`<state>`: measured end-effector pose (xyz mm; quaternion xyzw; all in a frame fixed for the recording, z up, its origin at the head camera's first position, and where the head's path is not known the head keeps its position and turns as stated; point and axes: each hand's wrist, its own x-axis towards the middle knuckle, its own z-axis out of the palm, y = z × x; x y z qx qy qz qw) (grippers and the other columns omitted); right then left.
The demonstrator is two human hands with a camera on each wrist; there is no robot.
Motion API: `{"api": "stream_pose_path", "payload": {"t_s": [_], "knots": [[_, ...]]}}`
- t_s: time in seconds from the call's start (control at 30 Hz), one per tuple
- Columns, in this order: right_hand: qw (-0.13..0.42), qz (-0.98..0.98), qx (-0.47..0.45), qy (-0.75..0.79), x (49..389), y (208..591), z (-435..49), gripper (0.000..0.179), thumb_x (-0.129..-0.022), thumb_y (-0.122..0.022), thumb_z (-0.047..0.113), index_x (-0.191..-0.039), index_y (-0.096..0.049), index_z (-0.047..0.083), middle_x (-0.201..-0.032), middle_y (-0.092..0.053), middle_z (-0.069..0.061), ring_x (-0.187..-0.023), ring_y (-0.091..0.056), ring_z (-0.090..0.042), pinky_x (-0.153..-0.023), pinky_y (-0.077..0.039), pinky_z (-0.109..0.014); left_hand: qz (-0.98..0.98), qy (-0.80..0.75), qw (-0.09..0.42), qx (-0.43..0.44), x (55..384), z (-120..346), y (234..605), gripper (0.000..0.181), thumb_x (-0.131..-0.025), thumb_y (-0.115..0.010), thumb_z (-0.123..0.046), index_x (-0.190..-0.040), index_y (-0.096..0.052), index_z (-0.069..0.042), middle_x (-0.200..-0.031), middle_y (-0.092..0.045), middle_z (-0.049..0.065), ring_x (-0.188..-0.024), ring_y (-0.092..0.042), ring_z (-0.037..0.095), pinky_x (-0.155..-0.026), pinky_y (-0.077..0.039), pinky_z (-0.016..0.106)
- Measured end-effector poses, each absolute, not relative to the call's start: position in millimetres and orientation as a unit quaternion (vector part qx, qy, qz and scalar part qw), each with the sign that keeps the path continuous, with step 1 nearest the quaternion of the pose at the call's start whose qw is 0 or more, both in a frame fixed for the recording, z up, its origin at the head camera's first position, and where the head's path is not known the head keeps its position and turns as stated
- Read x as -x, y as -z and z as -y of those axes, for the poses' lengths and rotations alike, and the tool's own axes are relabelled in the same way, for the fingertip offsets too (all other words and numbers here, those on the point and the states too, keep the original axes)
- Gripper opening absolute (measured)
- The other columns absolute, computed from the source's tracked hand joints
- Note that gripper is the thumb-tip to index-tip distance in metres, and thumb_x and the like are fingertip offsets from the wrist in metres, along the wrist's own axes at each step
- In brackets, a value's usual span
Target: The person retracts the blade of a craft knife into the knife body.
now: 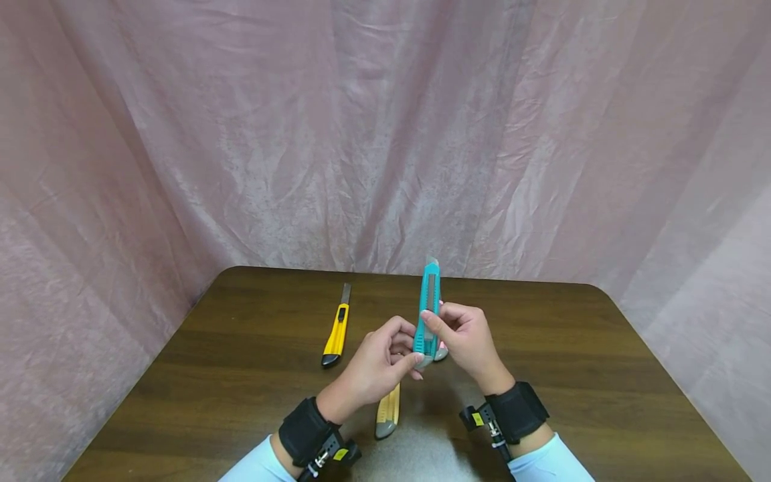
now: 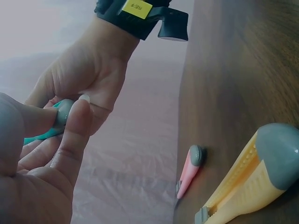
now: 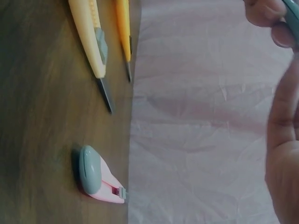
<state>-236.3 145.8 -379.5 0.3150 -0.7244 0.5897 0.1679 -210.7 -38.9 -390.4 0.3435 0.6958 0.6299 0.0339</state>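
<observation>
Head view: left hand (image 1: 376,368), raised in front of the tabletop (image 1: 271,335), palm side turned inward, thumb and fingers pinching the lower end of a teal utility knife (image 1: 425,301). Right hand (image 1: 466,338), opposite, thumb laid on the knife's face and forefinger behind, pinching it about mid-body; remaining fingers curled in. Black wristband (image 1: 306,432) on the left wrist, matching band (image 1: 517,412) on the right; pale blue sleeves (image 1: 262,465) below.

Teal utility knife: one, held between both hands, near upright, top leaning slightly right. Straight teal body, long central slot showing a grey strip, ribbing toward the base, rounded grey butt cap, short pale tip protruding above.

Other knives, three, on the wood: yellow utility knife (image 1: 336,335), black butt, blade extended, left of the left hand; cream utility knife (image 1: 388,405), grey butt, partly under the left hand in that view, its dark blade out in the right wrist view; pink utility knife (image 3: 108,179), grey butt, mostly behind the teal one from the head.

Edges: far edge straight, corners rounded, pink curtain (image 1: 361,134) just beyond. Broad brown tabletop runs from the right wrist to the slanting right edge, well apart.
</observation>
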Motion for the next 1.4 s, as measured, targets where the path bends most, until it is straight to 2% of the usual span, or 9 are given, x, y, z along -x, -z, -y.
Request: {"api": "stream_pose_path", "payload": {"t_s": [0.27, 0.5, 0.67, 0.9, 1.03, 1.27, 1.4], "knots": [[0.145, 0.743, -0.314, -0.573, 237, 380, -148, 0.020, -0.092, -0.060, 0.000, -0.073, -0.065, 0.004, -0.058, -0.056, -0.009, -0.048, -0.047, -0.020, -0.039, -0.041, -0.022, -0.696, -0.631, 0.039, -0.339, 224, 39, 414, 0.029, -0.089, -0.060, 0.007, -0.110, -0.045, -0.008, -0.093, -0.064, 0.006, -0.069, -0.065, 0.024, -0.061, -0.058, 0.034], [0.140, 0.734, -0.334, -0.574, 238, 382, -148, 0.013, -0.091, -0.061, -0.001, -0.079, -0.066, 0.004, -0.063, -0.059, -0.007, -0.050, -0.050, -0.022, -0.041, -0.045, -0.025, -0.684, -0.634, 0.018, -0.360, 226, 39, 414, 0.030, -0.088, -0.060, 0.008, -0.108, -0.045, -0.008, -0.093, -0.064, 0.006, -0.071, -0.065, 0.020, -0.059, -0.058, 0.035], [0.131, 0.735, -0.328, -0.579, 237, 381, -149, 0.018, -0.092, -0.059, -0.001, -0.075, -0.065, 0.003, -0.060, -0.058, -0.008, -0.047, -0.050, -0.028, -0.039, -0.045, -0.025, -0.684, -0.633, 0.023, -0.361, 226, 39, 413, 0.029, -0.088, -0.060, 0.007, -0.108, -0.046, -0.008, -0.093, -0.064, 0.006, -0.071, -0.065, 0.020, -0.060, -0.058, 0.037], [0.112, 0.743, -0.331, -0.571, 237, 382, -150, 0.020, -0.093, -0.058, 0.001, -0.075, -0.066, 0.004, -0.057, -0.056, -0.008, -0.046, -0.049, -0.017, -0.036, -0.043, -0.031, -0.678, -0.641, 0.033, -0.357, 227, 40, 416, 0.029, -0.088, -0.061, 0.007, -0.109, -0.045, -0.007, -0.093, -0.064, 0.007, -0.071, -0.065, 0.021, -0.060, -0.057, 0.043], [0.111, 0.735, -0.346, -0.572, 238, 383, -150, 0.018, -0.093, -0.058, -0.002, -0.078, -0.066, 0.005, -0.059, -0.056, -0.009, -0.047, -0.050, -0.016, -0.036, -0.043, -0.030, -0.674, -0.645, 0.028, -0.359, 227, 41, 417, 0.029, -0.088, -0.061, 0.007, -0.109, -0.045, -0.007, -0.093, -0.064, 0.008, -0.071, -0.065, 0.022, -0.060, -0.057, 0.044], [0.122, 0.730, -0.349, -0.575, 238, 383, -149, 0.019, -0.092, -0.058, -0.003, -0.077, -0.066, 0.004, -0.058, -0.058, -0.009, -0.046, -0.051, -0.020, -0.037, -0.044, -0.027, -0.676, -0.641, 0.020, -0.362, 227, 40, 415, 0.029, -0.088, -0.060, 0.007, -0.109, -0.046, -0.008, -0.094, -0.064, 0.006, -0.071, -0.065, 0.021, -0.060, -0.058, 0.036], [0.108, 0.735, -0.339, -0.577, 238, 383, -150, 0.019, -0.093, -0.058, 0.000, -0.077, -0.067, 0.004, -0.059, -0.059, -0.009, -0.044, -0.051, -0.028, -0.037, -0.046, -0.025, -0.677, -0.642, 0.024, -0.359, 227, 41, 414, 0.029, -0.088, -0.060, 0.007, -0.109, -0.046, -0.007, -0.093, -0.064, 0.006, -0.071, -0.065, 0.022, -0.060, -0.058, 0.040]]}}
